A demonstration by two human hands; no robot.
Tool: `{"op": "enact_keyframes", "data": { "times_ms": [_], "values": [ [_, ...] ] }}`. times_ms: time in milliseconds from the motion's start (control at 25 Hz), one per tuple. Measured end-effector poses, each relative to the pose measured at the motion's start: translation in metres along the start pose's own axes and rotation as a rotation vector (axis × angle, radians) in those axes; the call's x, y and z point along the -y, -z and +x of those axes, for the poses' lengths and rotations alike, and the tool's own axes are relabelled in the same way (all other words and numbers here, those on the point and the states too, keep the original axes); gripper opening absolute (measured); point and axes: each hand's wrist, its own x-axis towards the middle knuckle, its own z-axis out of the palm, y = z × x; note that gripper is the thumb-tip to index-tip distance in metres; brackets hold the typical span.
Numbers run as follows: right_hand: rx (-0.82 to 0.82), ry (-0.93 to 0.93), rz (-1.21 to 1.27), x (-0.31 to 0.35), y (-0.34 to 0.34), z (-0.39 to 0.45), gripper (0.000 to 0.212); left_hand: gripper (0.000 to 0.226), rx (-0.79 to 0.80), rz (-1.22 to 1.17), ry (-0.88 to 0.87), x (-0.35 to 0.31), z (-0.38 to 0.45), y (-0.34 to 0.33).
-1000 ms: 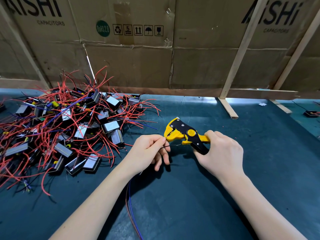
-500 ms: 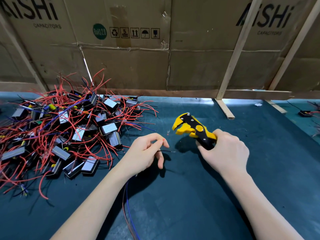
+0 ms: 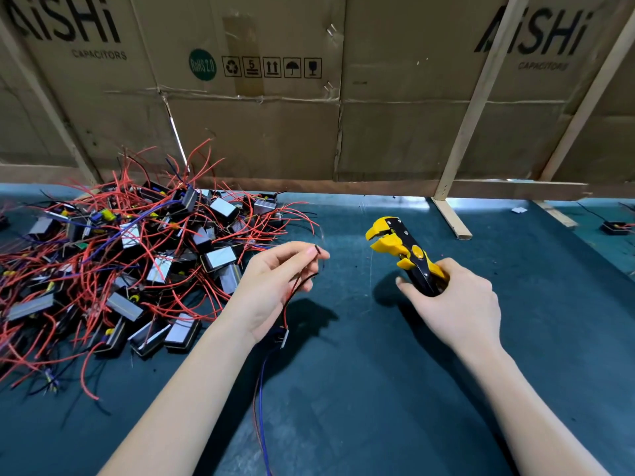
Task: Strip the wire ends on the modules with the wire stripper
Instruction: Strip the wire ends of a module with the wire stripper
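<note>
Left hand (image 3: 271,286) is up off the mat with a thin wire (image 3: 299,285) pinched between thumb and fingertips; the wire's dark tip pokes out past the fingertip, the rest runs down across the palm, and the other fingers are loosely curled. Under the wrist there's a small module (image 3: 282,337) mostly hidden by the hand, with blue and red leads trailing toward the near edge of the picture.

Right hand (image 3: 453,304) has its fingers wrapped tight round the handles of the yellow and black wire stripper (image 3: 400,250); the head points up and left, jaws gaping, clear of the wire with a gap of bare mat between the two hands.

The big pile of modules (image 3: 130,262) with red wires sits on the left of the green mat (image 3: 378,389), just beside the left hand; its loose wire ends reach almost to the fingers. To the right and in front of the hands the mat is open. Along the far edge stands a cardboard wall (image 3: 275,132) with wooden slats (image 3: 477,104) leaning on it; one slat's foot lands on the mat behind the stripper. Another lone module (image 3: 615,227) sits at the far right edge.
</note>
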Motion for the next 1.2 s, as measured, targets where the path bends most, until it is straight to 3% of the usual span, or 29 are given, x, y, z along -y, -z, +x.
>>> {"op": "enact_keyframes", "data": {
  "times_ms": [240,400,560,840,1200],
  "values": [
    [0.002,-0.038,0.067,-0.001,0.002,0.0,0.039,0.036,-0.019,0.038,0.058,-0.003,0.001,-0.001],
    [0.015,-0.056,0.078,-0.002,0.002,0.001,0.037,0.021,-0.019,0.16,0.012,-0.002,-0.001,-0.003],
    [0.02,-0.058,0.072,-0.003,0.001,0.002,0.038,0.026,-0.06,0.255,0.037,-0.003,-0.002,-0.001],
    [0.001,-0.055,0.073,-0.003,0.002,0.002,0.039,0.01,0.168,0.636,-0.259,-0.014,-0.005,-0.002],
    [-0.001,-0.056,0.078,-0.005,0.001,0.002,0.042,0.011,0.053,0.646,-0.245,-0.01,-0.006,-0.003]
  ]
}}
